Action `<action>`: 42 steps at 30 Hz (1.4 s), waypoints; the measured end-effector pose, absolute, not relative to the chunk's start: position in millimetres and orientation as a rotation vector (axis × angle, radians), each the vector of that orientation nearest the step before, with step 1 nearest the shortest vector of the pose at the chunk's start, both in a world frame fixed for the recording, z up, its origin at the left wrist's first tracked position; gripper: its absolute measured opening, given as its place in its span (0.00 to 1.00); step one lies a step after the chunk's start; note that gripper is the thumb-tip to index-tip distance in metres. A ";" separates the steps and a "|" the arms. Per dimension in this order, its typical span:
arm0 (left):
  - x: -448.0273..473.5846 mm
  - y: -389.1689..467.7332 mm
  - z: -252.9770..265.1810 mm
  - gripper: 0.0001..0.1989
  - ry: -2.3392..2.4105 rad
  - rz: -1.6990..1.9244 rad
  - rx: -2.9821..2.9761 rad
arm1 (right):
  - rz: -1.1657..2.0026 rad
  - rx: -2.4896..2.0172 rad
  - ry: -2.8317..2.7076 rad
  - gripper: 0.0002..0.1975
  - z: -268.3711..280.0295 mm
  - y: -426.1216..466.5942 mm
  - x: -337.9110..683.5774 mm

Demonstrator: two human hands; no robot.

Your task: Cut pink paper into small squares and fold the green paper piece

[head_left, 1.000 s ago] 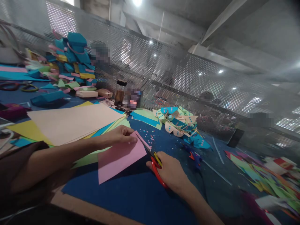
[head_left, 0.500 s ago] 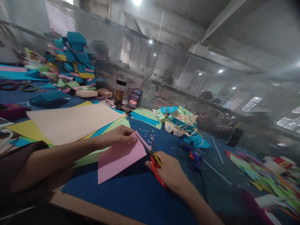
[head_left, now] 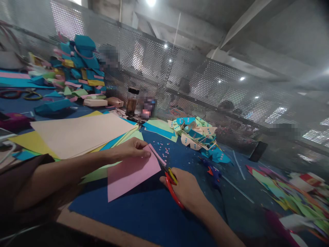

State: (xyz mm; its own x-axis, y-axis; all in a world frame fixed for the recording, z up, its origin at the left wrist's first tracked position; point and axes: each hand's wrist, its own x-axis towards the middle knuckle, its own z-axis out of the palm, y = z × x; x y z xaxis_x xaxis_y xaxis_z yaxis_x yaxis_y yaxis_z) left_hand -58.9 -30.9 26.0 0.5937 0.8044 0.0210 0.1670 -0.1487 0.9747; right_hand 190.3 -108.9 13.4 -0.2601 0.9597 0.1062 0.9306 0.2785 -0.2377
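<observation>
My left hand [head_left: 136, 148] pinches the top edge of a pink sheet of paper [head_left: 131, 175] between thumb and fingers. My right hand [head_left: 186, 187] is closed on scissors [head_left: 173, 193] with red and yellow handles. Their blades meet the sheet's right edge, where a narrow pink strip [head_left: 157, 155] runs along the cut. Tiny pink and pale paper bits [head_left: 164, 148] lie scattered on the blue tabletop [head_left: 138, 219] just beyond the blades. Beneath my left forearm are stacked sheets, with a cream sheet [head_left: 82, 133] on top.
A pile of dotted folded paper pieces [head_left: 197, 133] sits beyond my hands. To the right lie a blue glue gun [head_left: 213, 173] and clear glue sticks [head_left: 238, 188]. A jar [head_left: 132, 102], a heap of blue paper shapes [head_left: 84, 65] and colourful scraps [head_left: 290, 192] stand farther out.
Both hands, the pink sheet and the scissors keep nearly the same place. The whole view has shifted very slightly.
</observation>
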 end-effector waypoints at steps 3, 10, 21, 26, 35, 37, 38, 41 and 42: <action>-59.2 -30.6 25.4 0.18 0.814 0.674 1.643 | 0.172 -1.750 -2.324 0.16 13.7 -108.9 189.7; -58.7 -31.3 25.5 0.17 0.814 0.659 1.612 | 0.168 -1.735 -2.331 0.17 11.7 -109.3 189.9; -58.5 -32.5 26.9 0.17 0.807 0.656 1.626 | 0.147 -1.760 -2.343 0.17 11.3 -107.3 190.9; -58.5 -31.3 25.0 0.18 0.817 0.663 1.643 | 0.160 -1.778 -2.336 0.15 11.6 -107.0 190.9; -58.2 -32.3 26.8 0.17 0.821 0.652 1.649 | 0.191 -1.801 -2.324 0.15 14.1 -107.6 189.8; -58.4 -33.1 27.4 0.18 0.824 0.652 1.655 | 0.188 -1.793 -2.324 0.14 13.8 -107.1 189.8; -58.5 -33.4 27.5 0.18 0.825 0.655 1.660 | 0.186 -1.792 -2.325 0.14 13.5 -106.9 189.9; -58.8 -33.2 27.3 0.18 0.823 0.660 1.670 | 0.187 -1.797 -2.322 0.15 12.8 -107.1 190.3; -58.9 -32.9 27.1 0.18 0.823 0.659 1.669 | 0.191 -1.794 -2.322 0.15 12.7 -107.2 190.5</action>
State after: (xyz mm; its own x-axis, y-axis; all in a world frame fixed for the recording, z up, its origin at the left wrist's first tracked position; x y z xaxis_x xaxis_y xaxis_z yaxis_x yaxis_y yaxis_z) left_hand -58.9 -32.9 27.1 0.6028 0.7978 0.0099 0.1832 -0.1504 0.9715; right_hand 190.5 -107.2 12.7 -0.2428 0.9668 0.0798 0.9408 0.2548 -0.2237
